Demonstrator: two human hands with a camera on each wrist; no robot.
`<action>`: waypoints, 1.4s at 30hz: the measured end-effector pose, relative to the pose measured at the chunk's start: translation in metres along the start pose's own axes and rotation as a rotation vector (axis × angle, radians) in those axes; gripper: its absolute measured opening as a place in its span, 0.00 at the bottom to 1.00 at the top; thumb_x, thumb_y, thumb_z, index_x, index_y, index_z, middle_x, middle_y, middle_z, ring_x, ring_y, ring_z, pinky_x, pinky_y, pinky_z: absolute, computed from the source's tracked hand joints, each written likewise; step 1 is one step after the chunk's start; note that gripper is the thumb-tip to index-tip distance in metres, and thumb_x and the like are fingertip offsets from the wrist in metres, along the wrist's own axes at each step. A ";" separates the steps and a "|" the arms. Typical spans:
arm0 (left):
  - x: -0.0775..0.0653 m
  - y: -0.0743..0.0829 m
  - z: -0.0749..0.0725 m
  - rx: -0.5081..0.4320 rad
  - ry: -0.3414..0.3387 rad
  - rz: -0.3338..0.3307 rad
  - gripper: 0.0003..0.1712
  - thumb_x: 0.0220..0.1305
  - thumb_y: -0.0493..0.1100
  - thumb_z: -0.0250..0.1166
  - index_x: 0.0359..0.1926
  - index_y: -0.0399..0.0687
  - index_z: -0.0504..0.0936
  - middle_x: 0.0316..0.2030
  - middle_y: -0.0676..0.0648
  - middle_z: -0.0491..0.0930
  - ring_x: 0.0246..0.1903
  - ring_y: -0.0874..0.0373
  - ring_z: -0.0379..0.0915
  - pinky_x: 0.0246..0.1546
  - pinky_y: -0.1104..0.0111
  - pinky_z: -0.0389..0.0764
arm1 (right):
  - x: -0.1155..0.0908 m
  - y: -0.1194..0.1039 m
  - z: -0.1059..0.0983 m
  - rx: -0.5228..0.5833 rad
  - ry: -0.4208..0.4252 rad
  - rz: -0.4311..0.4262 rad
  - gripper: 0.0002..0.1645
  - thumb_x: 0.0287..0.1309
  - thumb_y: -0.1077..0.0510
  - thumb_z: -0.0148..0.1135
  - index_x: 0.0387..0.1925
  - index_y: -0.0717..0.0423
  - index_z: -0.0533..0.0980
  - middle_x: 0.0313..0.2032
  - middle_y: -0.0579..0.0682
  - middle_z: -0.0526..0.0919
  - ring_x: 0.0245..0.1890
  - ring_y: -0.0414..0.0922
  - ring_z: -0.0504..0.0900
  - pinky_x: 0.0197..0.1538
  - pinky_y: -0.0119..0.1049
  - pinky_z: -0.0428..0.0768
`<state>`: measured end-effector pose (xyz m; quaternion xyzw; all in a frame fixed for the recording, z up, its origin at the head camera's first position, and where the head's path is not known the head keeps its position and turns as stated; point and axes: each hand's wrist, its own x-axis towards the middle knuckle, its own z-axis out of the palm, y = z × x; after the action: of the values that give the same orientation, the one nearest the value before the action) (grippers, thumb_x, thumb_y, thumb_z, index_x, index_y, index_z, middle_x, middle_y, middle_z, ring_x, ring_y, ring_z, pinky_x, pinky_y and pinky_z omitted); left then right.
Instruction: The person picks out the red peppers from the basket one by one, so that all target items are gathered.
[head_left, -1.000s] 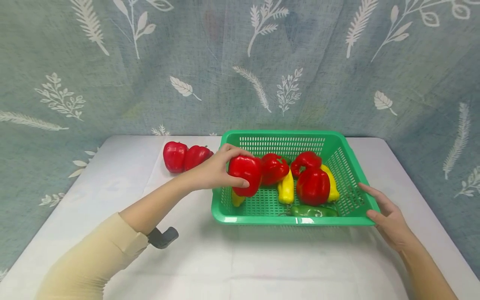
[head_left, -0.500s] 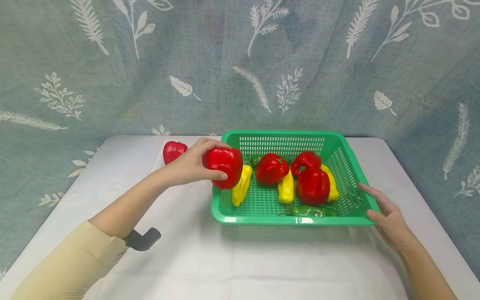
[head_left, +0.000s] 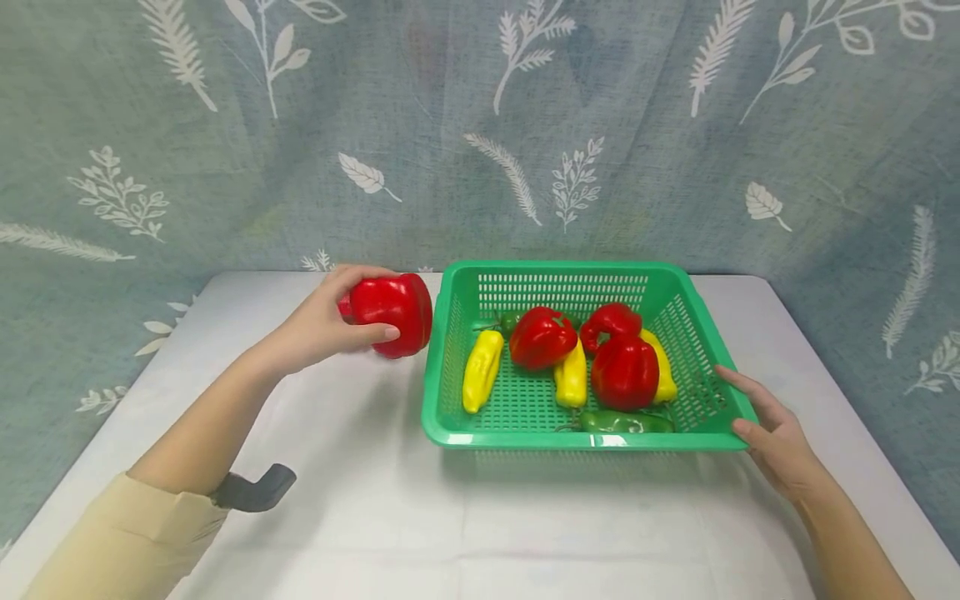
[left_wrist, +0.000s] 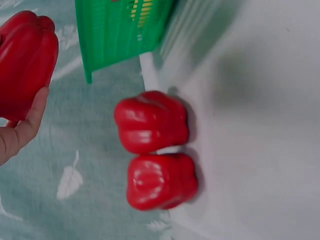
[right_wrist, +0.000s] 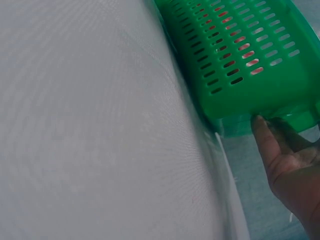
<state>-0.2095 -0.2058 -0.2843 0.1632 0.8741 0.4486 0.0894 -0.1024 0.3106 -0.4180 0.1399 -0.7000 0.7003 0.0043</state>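
Observation:
My left hand (head_left: pixel 317 331) holds a red bell pepper (head_left: pixel 399 314) above the table, left of the green basket (head_left: pixel 592 440), with the thumb along its near side. In the left wrist view that pepper (left_wrist: pixel 26 65) is at the upper left. Below it two more red bell peppers (left_wrist: pixel 151 121) sit side by side on the table; in the head view the left hand and its pepper hide most of them. At the basket's front right corner, my right hand (head_left: pixel 780 446) grips the rim, thumb at the front and a finger along the right side.
Inside the basket lie red bell peppers (head_left: pixel 625 372), several yellow peppers (head_left: pixel 483 372) and green peppers (head_left: pixel 627 422). The basket stands on a white-covered table (head_left: pixel 525 525). A leaf-patterned cloth (head_left: pixel 420 200) hangs behind the table's back edge.
My left hand has carried the red bell pepper leftward out from over the basket, uncovering the left yellow pepper. The right hand stays at the basket's corner.

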 end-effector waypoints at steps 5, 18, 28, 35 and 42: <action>-0.010 -0.017 -0.007 0.020 0.038 0.002 0.39 0.53 0.44 0.71 0.64 0.52 0.64 0.61 0.43 0.60 0.57 0.43 0.63 0.43 0.54 0.82 | 0.001 0.001 -0.001 0.002 -0.002 0.004 0.32 0.66 0.65 0.46 0.70 0.54 0.57 0.67 0.38 0.55 0.59 0.31 0.68 0.49 0.24 0.77; -0.035 -0.075 -0.024 0.125 0.109 -0.114 0.45 0.53 0.48 0.71 0.68 0.45 0.58 0.62 0.34 0.55 0.58 0.36 0.59 0.42 0.51 0.81 | 0.001 0.007 -0.002 0.039 -0.015 -0.018 0.31 0.67 0.66 0.45 0.70 0.50 0.58 0.66 0.38 0.58 0.58 0.32 0.71 0.49 0.26 0.78; -0.039 -0.106 -0.033 0.201 0.151 -0.208 0.46 0.54 0.50 0.71 0.67 0.42 0.58 0.62 0.29 0.52 0.58 0.30 0.54 0.44 0.43 0.78 | -0.001 0.006 -0.002 0.028 -0.007 -0.015 0.31 0.66 0.66 0.45 0.70 0.50 0.58 0.66 0.39 0.59 0.57 0.32 0.72 0.48 0.26 0.79; -0.029 -0.125 -0.038 0.230 0.156 -0.252 0.48 0.52 0.49 0.71 0.68 0.40 0.56 0.61 0.27 0.52 0.58 0.28 0.54 0.45 0.42 0.77 | 0.000 0.004 -0.002 0.014 -0.015 -0.014 0.32 0.67 0.66 0.45 0.70 0.50 0.58 0.65 0.37 0.60 0.58 0.32 0.71 0.49 0.25 0.78; -0.019 -0.143 -0.046 0.265 0.170 -0.270 0.47 0.54 0.48 0.70 0.68 0.37 0.55 0.59 0.25 0.53 0.57 0.27 0.54 0.46 0.40 0.75 | 0.000 0.004 -0.003 0.037 -0.030 -0.032 0.31 0.67 0.66 0.45 0.70 0.52 0.57 0.66 0.39 0.60 0.59 0.32 0.71 0.50 0.25 0.77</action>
<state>-0.2348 -0.3255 -0.3739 0.0165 0.9438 0.3258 0.0523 -0.1032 0.3135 -0.4215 0.1616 -0.6847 0.7106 0.0022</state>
